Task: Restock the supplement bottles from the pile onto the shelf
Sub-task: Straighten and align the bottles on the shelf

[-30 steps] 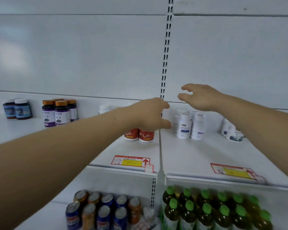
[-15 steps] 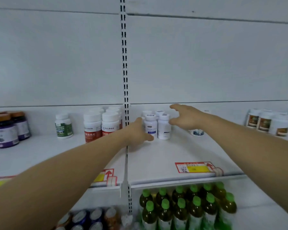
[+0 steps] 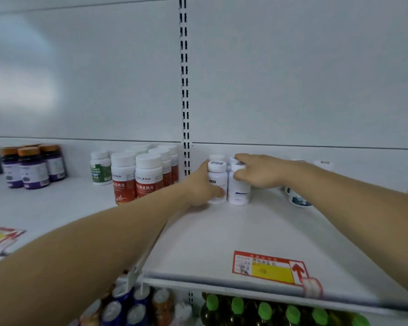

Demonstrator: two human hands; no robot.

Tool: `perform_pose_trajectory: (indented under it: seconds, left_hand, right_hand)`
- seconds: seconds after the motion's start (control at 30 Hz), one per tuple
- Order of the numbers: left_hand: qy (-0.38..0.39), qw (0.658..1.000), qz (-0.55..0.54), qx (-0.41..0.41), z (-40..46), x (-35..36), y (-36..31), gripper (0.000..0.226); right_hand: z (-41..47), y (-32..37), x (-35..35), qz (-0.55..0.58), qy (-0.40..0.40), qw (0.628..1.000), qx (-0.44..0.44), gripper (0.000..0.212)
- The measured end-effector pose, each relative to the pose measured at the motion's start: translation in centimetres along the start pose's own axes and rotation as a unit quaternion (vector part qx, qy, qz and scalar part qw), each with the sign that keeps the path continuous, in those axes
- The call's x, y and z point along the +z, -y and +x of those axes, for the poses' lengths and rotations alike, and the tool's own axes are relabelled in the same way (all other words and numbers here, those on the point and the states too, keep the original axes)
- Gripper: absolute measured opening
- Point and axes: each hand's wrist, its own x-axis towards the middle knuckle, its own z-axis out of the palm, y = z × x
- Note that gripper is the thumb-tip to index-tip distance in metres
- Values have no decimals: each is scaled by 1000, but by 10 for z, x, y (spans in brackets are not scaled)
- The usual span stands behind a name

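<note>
- Both hands have closed in since a moment ago and now grip the front white bottles.
- Nearest, green-capped drinks (image 3: 264, 311) stand under the shelf (image 3: 222, 231).
- Left hand (image 3: 199, 185) wraps the left white bottle (image 3: 217, 182), thumb across its front.
- Right hand (image 3: 257, 171) curls over the right white bottle (image 3: 238, 191).
- Both bottles stand upright, touching, at the shelf's back.
- Red-labelled bottles (image 3: 137, 177) stand farther left.
</note>
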Motion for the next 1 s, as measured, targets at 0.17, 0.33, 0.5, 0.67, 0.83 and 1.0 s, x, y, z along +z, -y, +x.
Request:
perform_pose_trajectory:
  seconds: [0.17, 0.33, 0.5, 0.67, 0.83, 1.0]
  left_hand:
    - [-6, 1000, -20, 3, 0, 1, 1, 70]
    - [-13, 1000, -17, 8, 1, 1, 5, 70]
    - [-9, 996, 74, -41, 0, -13, 4, 101]
    - [-20, 987, 158, 6, -19, -32, -15, 93]
    - [-50, 987, 117, 95, -36, -22, -52, 74]
    - [-4, 984, 122, 130, -42, 25, -73, 75]
  right_hand:
    - [-3, -1, 3, 11, -17, 1000, -21, 34]
    - [-6, -1, 9, 49, -20, 999, -14, 33]
    - [-13, 3, 2, 49, -27, 998, 12, 55]
    - [-36, -2, -30, -23, -94, 995, 40, 78]
    - [-67, -27, -55, -44, -138, 984, 108, 69]
    - [-89, -63, -53, -30, -141, 978, 152, 55]
